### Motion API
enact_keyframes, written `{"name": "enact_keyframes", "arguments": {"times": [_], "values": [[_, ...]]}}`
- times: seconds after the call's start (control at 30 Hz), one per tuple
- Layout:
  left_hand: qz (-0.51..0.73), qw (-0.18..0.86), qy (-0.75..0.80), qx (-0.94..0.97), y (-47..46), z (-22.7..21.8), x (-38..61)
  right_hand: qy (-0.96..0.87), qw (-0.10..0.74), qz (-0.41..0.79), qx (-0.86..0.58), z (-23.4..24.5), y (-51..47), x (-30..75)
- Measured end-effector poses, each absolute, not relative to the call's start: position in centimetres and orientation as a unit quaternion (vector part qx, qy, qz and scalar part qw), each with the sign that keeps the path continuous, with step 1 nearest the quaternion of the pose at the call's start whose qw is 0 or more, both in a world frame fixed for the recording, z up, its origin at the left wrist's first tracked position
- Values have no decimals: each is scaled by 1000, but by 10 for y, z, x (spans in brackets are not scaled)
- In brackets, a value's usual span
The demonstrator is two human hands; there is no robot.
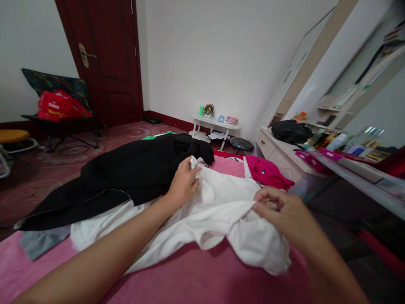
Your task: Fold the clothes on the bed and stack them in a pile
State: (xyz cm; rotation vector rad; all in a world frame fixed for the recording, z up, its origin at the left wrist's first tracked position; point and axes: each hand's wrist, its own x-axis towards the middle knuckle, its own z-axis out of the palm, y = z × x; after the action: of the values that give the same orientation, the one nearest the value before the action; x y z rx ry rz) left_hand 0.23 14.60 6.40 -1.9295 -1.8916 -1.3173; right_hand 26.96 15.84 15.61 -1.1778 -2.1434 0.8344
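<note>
A crumpled white garment [215,211] lies on a pink bed sheet [190,283] in front of me. My left hand [183,183] pinches the garment's far edge between closed fingers. My right hand [281,211] grips a fold on the garment's near right side, fingers curled around the cloth. A black garment [126,173] is spread to the left, partly over the white one. A bright pink garment [267,172] lies behind my right hand.
A grey cloth [41,244] peeks out at the bed's left. A dark red door [107,59], a folding chair with a red bag [60,105], a small white table [215,124] and a cluttered dresser [316,156] stand around the bed.
</note>
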Motion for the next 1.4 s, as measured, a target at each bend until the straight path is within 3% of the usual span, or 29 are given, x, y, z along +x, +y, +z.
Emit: {"name": "enact_keyframes", "arguments": {"times": [0.1, 0.27, 0.47, 0.6, 0.7, 0.8, 0.9, 1.0, 1.1, 1.2, 1.27, 1.4], "values": [[-407, 27, -606, -683, 128, 93, 20, -706, 431, 308, -470, 148, 189, 285], [-302, -184, -476, -805, 95, 113, 48, -660, 492, 304, -479, 117, 214, 290], [-71, -126, -533, -834, 73, 82, 96, -666, 493, 289, -480, 114, 220, 296], [-18, -91, -536, -839, 76, 64, 112, -609, 576, 247, -487, 123, 220, 304], [-124, -159, -542, -816, 95, 65, 92, -527, 671, 234, -466, 129, 223, 313], [-421, -302, -526, -675, 125, 75, 49, -458, 727, 252, -445, 130, 231, 327], [-657, -393, -512, -389, 149, 87, 1, -430, 741, 264, -444, 127, 239, 340], [-703, -474, -491, -198, 156, 94, -29, -499, 654, 297, -485, 123, 240, 342], [-705, -508, -468, -161, 155, 93, -37, -663, 438, 323, -515, 115, 235, 333], [-734, -468, -453, -194, 158, 86, -35, -805, 221, 298, -463, 99, 228, 320], [-751, -431, -453, -212, 161, 82, -33, -850, 121, 257, -443, 86, 226, 313], [-729, -386, -480, -300, 156, 90, -31, -865, 54, 176, -467, 72, 228, 308]]}}
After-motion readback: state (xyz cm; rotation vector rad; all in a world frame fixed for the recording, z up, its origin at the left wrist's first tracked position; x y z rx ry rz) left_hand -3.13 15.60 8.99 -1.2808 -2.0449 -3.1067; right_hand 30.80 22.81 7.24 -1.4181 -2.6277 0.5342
